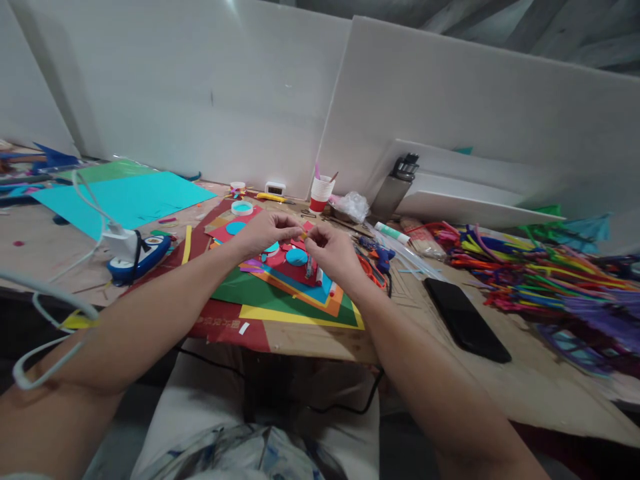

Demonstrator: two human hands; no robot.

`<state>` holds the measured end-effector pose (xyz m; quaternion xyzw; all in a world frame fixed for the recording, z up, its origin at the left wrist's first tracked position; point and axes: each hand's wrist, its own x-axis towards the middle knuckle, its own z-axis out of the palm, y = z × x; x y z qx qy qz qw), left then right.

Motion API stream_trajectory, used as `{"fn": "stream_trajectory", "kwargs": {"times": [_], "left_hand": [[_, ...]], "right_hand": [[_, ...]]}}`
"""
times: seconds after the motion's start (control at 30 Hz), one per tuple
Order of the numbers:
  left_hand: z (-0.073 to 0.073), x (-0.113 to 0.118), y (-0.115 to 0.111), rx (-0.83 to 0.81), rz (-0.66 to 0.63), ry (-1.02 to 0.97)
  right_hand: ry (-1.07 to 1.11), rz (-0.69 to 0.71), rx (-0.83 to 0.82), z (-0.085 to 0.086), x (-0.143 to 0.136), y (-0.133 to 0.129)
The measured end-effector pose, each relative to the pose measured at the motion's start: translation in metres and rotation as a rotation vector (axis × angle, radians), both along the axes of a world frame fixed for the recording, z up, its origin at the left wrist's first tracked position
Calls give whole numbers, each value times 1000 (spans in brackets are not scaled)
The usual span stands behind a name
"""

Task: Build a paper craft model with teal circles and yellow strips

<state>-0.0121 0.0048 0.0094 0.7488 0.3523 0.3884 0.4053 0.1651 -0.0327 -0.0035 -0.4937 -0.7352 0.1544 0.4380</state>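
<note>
My left hand [267, 233] and my right hand [333, 253] meet fingertip to fingertip above a stack of coloured paper. Both are closed in a pinch on a small yellow piece [304, 235], too small to name more exactly. Beneath them the stack shows red, blue, orange, green and yellow sheets [250, 291]. Blue paper circles [297, 257] lie on the red sheet on top. Purple strips [251, 267] rest at the stack's left side. My fingers and wrists cover part of the sheets.
A power strip [140, 260] with a white plug stands left, by a turquoise sheet [130, 197]. Behind are a paper cup [321, 195] and a bottle [395, 187]. Rightward lie a blue glue gun [383, 258], a black phone [466, 320] and many pipe cleaners [530, 267].
</note>
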Motion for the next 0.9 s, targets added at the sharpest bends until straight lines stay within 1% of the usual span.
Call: {"fn": "stream_trajectory", "kwargs": {"times": [0.1, 0.17, 0.27, 0.3, 0.33, 0.4, 0.47, 0.53, 0.6, 0.73, 0.8, 0.9], "left_hand": [[1, 0, 0, -21, -2, 13], [1, 1, -1, -41, 15, -12], [2, 2, -1, -102, 82, -130], [1, 2, 0, -137, 105, -186], [0, 2, 2, -176, 126, -244], [-3, 2, 7, -243, 147, -341], [-7, 1, 13, -274, 155, -410], [-10, 0, 18, -280, 156, -457], [-14, -1, 20, -287, 164, -485], [-19, -3, 21, -296, 230, -512], [-18, -3, 20, -288, 260, -526], [-16, -3, 19, -269, 282, -527]], "right_hand": [[-74, -17, 40, 2, -1, -2], [-109, -9, 52, 4, 0, -3], [-65, 26, 39, 10, 11, 0], [-36, 12, 37, 13, 17, 1], [-15, -34, 41, 15, 25, 3], [-61, -188, 39, 20, 41, 7], [-180, -327, -12, 21, 54, 10], [-338, -394, -93, 19, 62, 12], [-528, -393, -172, 14, 63, 13], [-919, -306, -309, 2, 56, 14], [-1024, -299, -347, -2, 51, 13], [-1056, -354, -384, -5, 46, 11]]}}
